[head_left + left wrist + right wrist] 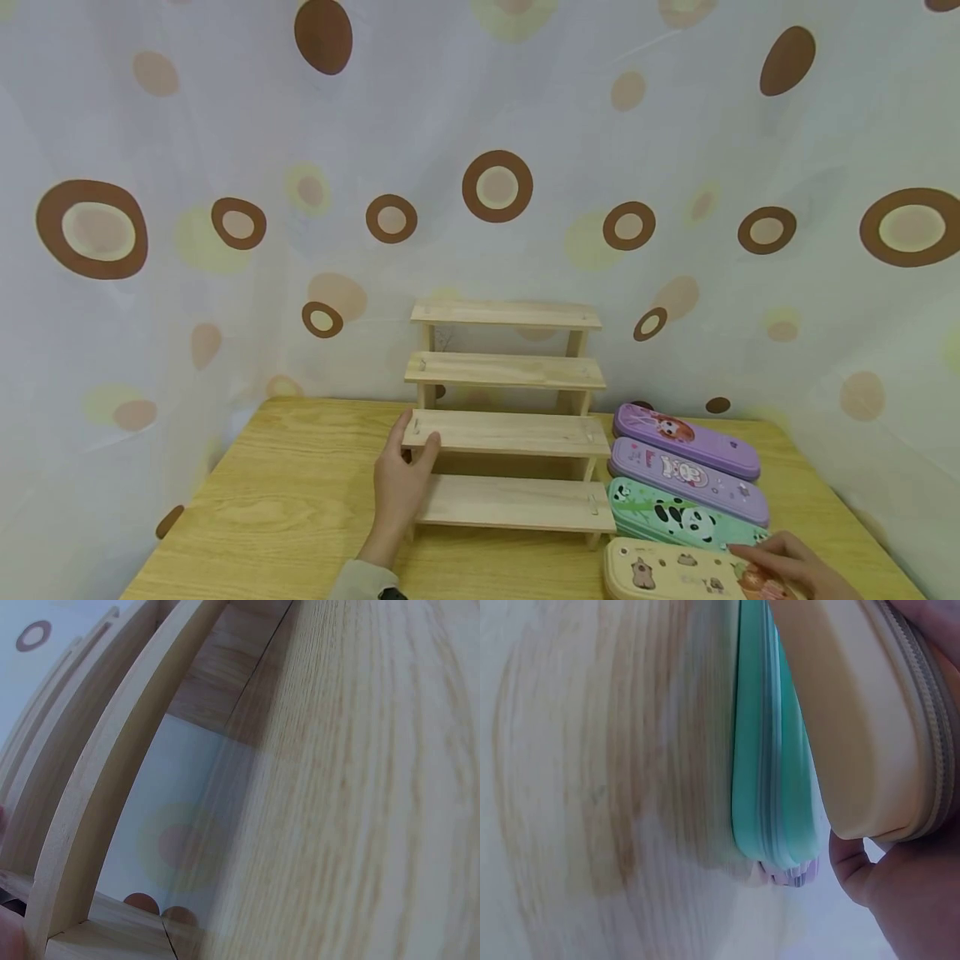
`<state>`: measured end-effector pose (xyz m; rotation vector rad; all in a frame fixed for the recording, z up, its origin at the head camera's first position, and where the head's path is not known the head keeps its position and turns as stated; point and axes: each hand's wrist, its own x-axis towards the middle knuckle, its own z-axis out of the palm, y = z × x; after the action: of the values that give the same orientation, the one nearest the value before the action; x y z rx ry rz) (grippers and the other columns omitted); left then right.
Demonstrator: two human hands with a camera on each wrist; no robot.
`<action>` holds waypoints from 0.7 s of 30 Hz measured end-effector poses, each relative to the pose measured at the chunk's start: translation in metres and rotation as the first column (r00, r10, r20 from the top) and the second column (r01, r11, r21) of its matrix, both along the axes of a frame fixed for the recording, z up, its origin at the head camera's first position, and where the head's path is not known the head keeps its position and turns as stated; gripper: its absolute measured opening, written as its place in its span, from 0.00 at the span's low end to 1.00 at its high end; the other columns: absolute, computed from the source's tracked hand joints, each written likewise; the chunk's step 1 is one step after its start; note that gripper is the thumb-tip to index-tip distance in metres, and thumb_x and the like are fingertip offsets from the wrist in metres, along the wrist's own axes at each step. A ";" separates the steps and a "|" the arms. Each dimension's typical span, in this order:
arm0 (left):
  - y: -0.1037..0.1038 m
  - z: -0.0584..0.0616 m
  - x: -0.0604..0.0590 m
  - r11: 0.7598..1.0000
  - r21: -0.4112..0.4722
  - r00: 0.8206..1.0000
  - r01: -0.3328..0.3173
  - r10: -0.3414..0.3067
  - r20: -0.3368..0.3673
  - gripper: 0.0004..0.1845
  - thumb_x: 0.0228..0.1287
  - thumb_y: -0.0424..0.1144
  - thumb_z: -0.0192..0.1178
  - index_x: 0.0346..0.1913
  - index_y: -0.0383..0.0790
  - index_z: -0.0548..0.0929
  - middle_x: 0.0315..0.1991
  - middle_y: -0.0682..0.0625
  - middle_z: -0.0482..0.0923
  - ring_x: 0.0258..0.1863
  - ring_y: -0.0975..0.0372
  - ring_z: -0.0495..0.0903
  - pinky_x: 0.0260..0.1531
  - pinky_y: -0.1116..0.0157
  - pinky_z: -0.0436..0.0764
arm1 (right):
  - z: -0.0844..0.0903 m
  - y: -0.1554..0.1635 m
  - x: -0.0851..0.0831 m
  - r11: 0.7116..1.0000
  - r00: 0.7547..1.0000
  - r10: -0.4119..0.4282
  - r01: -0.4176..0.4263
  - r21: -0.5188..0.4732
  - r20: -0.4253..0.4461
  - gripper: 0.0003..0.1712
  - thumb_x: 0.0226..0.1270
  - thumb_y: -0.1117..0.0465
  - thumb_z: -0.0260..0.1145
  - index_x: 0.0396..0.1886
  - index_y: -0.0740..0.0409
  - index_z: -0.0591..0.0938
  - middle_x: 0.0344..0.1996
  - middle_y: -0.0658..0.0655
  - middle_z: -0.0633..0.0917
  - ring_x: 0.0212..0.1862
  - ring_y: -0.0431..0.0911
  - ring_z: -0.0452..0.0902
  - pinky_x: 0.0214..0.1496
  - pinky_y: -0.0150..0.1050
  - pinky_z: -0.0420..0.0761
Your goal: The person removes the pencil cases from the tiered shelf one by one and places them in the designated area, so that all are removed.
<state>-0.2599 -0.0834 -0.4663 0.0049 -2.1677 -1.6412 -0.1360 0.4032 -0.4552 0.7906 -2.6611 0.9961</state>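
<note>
Green panda-print pencil case [678,518], brown-spotted curtain [495,185]

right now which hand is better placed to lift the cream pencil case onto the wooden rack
Right. The right hand already grips the cream pencil case at its near end, thumb underneath in the right wrist view. The left hand rests on the wooden rack, apparently steadying it.

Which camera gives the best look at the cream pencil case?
The head view: the cream pencil case shows its printed top there. The right wrist view shows only its side and zipper, with the right hand gripping it. The left wrist view misses it.
</note>
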 end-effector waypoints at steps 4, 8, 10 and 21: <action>0.000 -0.001 0.000 1.000 0.005 1.000 0.006 -0.006 -0.006 0.33 0.56 0.59 0.57 0.64 0.56 0.65 0.57 0.52 0.70 0.38 0.61 0.74 0.39 0.60 0.76 | -0.005 0.003 -0.001 0.999 0.999 0.043 -0.044 -0.023 -0.029 0.31 0.47 0.77 0.62 0.53 0.54 0.78 0.35 0.41 0.67 0.35 0.36 0.63 0.29 0.29 0.63; 0.000 -0.001 0.000 1.000 0.004 1.000 0.003 -0.003 0.001 0.33 0.56 0.60 0.57 0.64 0.57 0.64 0.54 0.50 0.73 0.25 0.60 0.71 0.29 0.62 0.74 | -0.009 0.004 -0.001 0.997 0.997 0.064 -0.065 -0.046 -0.031 0.31 0.47 0.78 0.62 0.53 0.56 0.78 0.35 0.42 0.67 0.36 0.36 0.63 0.29 0.29 0.65; 0.000 -0.001 0.000 1.000 0.000 1.000 0.001 -0.001 0.005 0.33 0.56 0.60 0.57 0.65 0.58 0.64 0.53 0.49 0.73 0.22 0.59 0.68 0.26 0.63 0.72 | -0.011 0.006 -0.002 0.994 0.996 0.089 -0.090 -0.063 -0.030 0.31 0.46 0.79 0.61 0.54 0.57 0.77 0.35 0.43 0.67 0.36 0.36 0.63 0.30 0.29 0.65; 0.000 -0.001 0.000 1.000 -0.014 1.000 -0.005 0.005 0.008 0.32 0.57 0.60 0.56 0.65 0.59 0.64 0.48 0.49 0.76 0.32 0.61 0.73 0.31 0.62 0.75 | -0.020 0.011 -0.011 0.995 0.990 0.100 -0.096 0.041 -0.103 0.31 0.43 0.72 0.69 0.50 0.45 0.80 0.28 0.37 0.65 0.27 0.32 0.59 0.20 0.26 0.58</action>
<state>-0.2597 -0.0835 -0.4673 0.0136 -2.1835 -1.6258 -0.1471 0.4142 -0.4752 0.9624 -2.5796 0.9051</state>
